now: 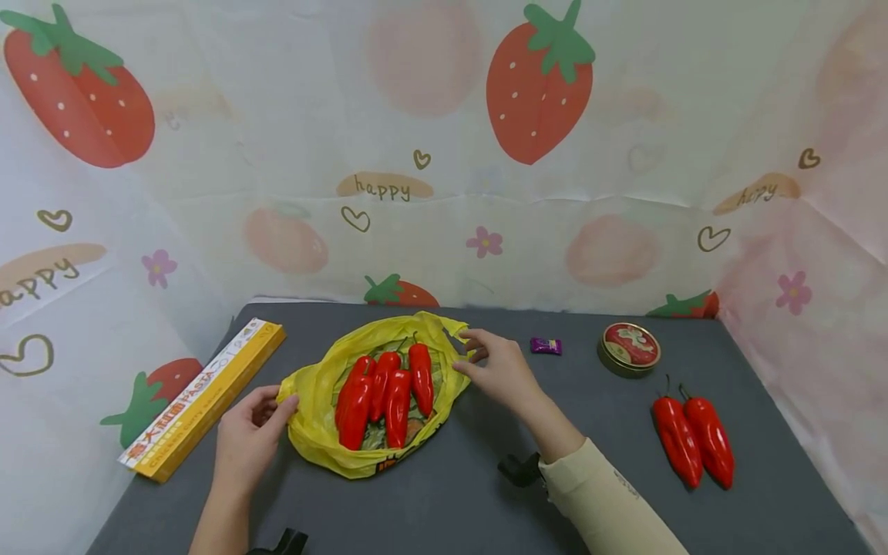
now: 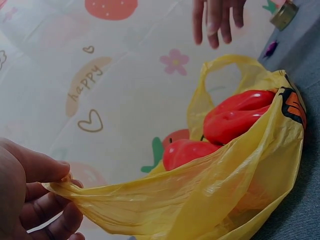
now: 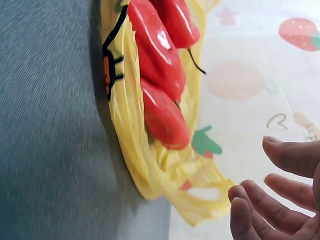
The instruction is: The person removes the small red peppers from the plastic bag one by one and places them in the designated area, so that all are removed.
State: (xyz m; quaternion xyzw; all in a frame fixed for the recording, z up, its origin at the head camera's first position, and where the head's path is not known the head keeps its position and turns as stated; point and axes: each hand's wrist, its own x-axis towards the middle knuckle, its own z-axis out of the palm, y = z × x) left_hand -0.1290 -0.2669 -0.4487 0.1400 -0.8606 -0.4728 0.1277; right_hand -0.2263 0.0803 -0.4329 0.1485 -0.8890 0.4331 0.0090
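Observation:
A yellow plastic bag (image 1: 312, 420) lies spread on the table with several red peppers (image 1: 398, 408) inside it. The left hand (image 1: 246, 439) pinches the bag's left edge between thumb and fingers; in the left wrist view that hand (image 2: 37, 195) draws the yellow film (image 2: 150, 205) out taut. At the bag's right handle, the right hand (image 1: 501, 370) has its fingers apart and relaxed. The right wrist view has this hand (image 3: 285, 195) beside the handle loop (image 3: 200, 207), thumb and fingers separated, nothing gripped between them.
A yellow pasta box (image 1: 208, 401) lies at the left edge. Right of the bag are a small purple packet (image 1: 546, 346), a round red-lidded tin (image 1: 630, 348) and two red peppers (image 1: 694, 441). A strawberry-print cloth (image 1: 430, 139) hangs behind the grey table (image 1: 416, 516).

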